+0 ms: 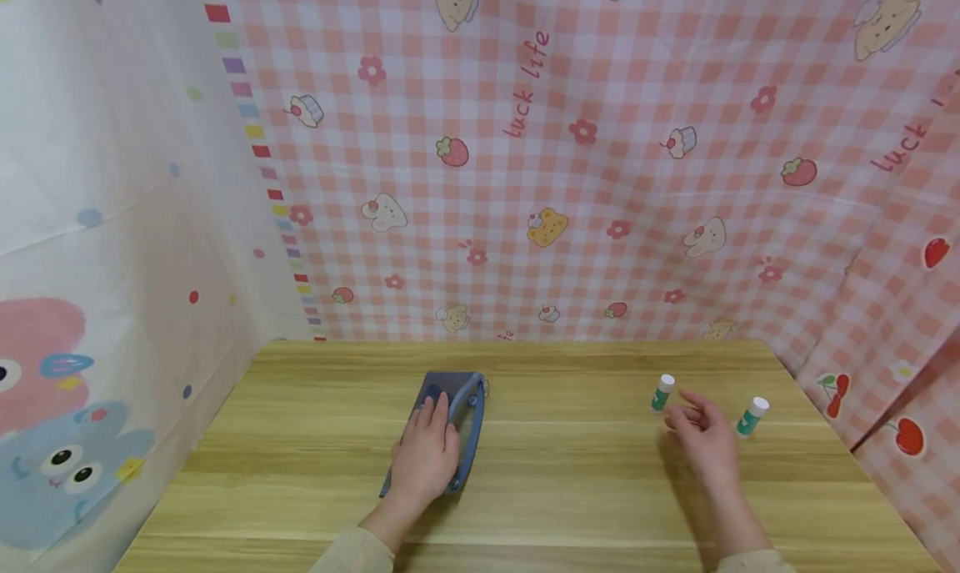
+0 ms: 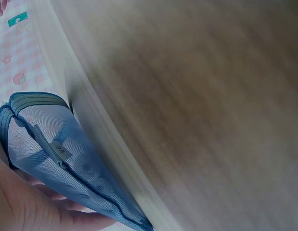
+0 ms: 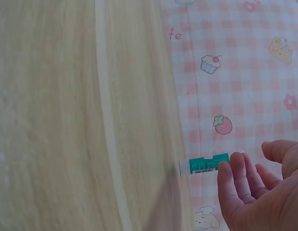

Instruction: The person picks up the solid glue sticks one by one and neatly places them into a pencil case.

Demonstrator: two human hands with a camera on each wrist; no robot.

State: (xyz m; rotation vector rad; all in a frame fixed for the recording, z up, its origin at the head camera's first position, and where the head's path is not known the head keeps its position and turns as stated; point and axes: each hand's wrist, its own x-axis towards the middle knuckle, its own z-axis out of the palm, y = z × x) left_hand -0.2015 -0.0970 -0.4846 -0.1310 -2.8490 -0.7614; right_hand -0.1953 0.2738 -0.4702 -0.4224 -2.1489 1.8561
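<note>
"Head view?"

"The left hand (image 1: 426,460) rests on a blue pouch (image 1: 470,441) on the desk (image 1: 562,490), fingers extended. The right hand (image 1: 705,444) is between two green tubes (image 1: 662,395), thumb and fingers apart."

"Left wrist?"

"The pouch's zipper (image 2: 49,147), beside the hand."

"Right wrist?"

"One tube, near the loosely bent fingers."

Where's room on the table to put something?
The widest bare patch is between the blue pouch and the right hand. More lies left of the pouch. It's crowded at right: that hand is between one tube and another.

Blue zippered mesh pouch (image 2: 81,149), two upright green-white tubes (image 1: 661,394) (image 1: 752,419)
</note>
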